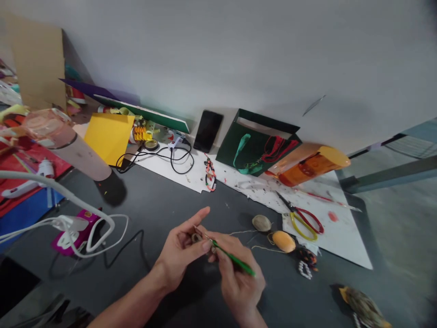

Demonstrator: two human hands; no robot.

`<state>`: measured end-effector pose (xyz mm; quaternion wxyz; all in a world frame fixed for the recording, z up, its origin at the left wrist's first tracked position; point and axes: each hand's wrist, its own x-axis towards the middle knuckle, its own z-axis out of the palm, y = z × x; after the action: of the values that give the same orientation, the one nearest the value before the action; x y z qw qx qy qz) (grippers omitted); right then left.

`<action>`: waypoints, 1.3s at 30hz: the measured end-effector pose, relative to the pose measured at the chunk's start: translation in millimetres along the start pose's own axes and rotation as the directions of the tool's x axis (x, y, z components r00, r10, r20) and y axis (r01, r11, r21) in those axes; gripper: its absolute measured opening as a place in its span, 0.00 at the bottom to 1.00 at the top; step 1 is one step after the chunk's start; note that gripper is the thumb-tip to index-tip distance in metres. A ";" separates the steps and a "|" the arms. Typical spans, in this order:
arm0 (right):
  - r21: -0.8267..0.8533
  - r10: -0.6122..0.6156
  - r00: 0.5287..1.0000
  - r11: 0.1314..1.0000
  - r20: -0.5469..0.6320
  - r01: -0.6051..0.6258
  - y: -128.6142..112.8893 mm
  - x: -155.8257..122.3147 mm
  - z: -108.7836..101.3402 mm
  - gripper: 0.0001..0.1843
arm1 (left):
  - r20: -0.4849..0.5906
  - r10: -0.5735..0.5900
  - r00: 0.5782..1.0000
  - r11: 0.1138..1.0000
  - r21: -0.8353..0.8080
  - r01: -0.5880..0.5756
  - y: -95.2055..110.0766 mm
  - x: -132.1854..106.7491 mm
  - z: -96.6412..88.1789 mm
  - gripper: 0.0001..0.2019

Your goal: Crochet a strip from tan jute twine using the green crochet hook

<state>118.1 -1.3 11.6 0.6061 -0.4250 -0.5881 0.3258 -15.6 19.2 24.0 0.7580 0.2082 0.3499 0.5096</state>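
My left hand (180, 248) pinches a small brownish piece (195, 237) between thumb and fingers, with the index finger stretched out. My right hand (237, 273) is closed around a thin green-handled tool (235, 259) whose metal tip reaches the small piece. Both hands hover over the dark grey table (153, 209). Just right of them lie a grey oval shell-like piece (261, 222) and an orange oval piece (284, 241) with thin string running from them.
Red and yellow scissors (303, 218) lie on white paper (327, 232). Behind are a dark green bag (256, 146), an orange box (312, 165), a black phone (208, 130), black cable (170, 159), yellow card (109, 135), a beaded strand (210, 175). White cable (82, 214) lies at left.
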 end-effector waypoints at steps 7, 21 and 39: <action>-0.009 -0.009 0.998 1.000 -0.070 0.008 3.5 2.3 -0.8 0.10 | 0.032 -0.189 0.981 0.973 -0.128 0.192 8.5 2.8 2.7 0.47; 0.083 0.341 0.929 0.940 -0.144 -0.332 -8.0 -7.8 -12.6 0.06 | 0.173 -0.222 0.960 0.958 -0.146 0.248 12.8 3.1 -7.8 0.37; 0.259 0.383 0.921 0.898 -0.068 -0.355 -5.1 4.4 0.3 0.07 | 0.105 -0.011 0.994 1.000 0.009 0.010 5.4 -1.9 -0.8 0.31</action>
<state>117.8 0.5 18.1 0.6137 -0.4703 -0.4163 0.4785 -20.0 19.6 27.7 0.7771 0.2361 0.3125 0.4926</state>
